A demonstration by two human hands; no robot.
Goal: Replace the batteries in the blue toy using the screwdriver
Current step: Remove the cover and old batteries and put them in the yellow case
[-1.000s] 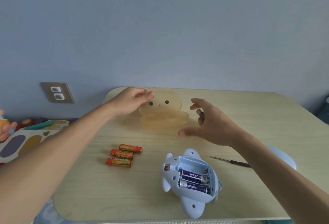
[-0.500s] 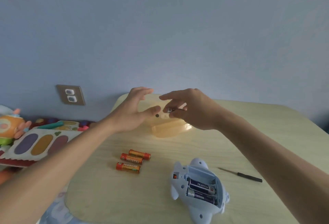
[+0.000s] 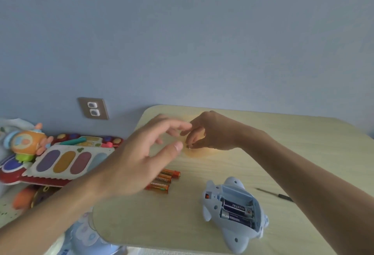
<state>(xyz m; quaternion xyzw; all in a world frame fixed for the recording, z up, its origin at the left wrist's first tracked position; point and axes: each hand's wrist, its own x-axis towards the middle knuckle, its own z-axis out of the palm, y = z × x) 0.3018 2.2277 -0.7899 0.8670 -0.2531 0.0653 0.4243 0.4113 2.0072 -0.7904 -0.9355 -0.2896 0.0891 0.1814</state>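
Pinching what may be a small battery, right hand (image 3: 210,133) hovers beyond the blue toy (image 3: 232,212); left hand (image 3: 141,157) is spread, empty. Toy's open bay lies nearer the right hand.

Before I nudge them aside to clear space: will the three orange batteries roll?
Probably. The orange batteries are smooth cylinders lying on their sides on the flat table, so a sideways push likely rolls them. They look small and rigid, and touch nothing that would stop them.

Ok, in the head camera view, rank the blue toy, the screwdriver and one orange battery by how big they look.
1. blue toy, clearly largest.
2. screwdriver, partly hidden behind the right forearm.
3. orange battery, partly hidden by the left hand.
The last two look alike, so their order is unsure.
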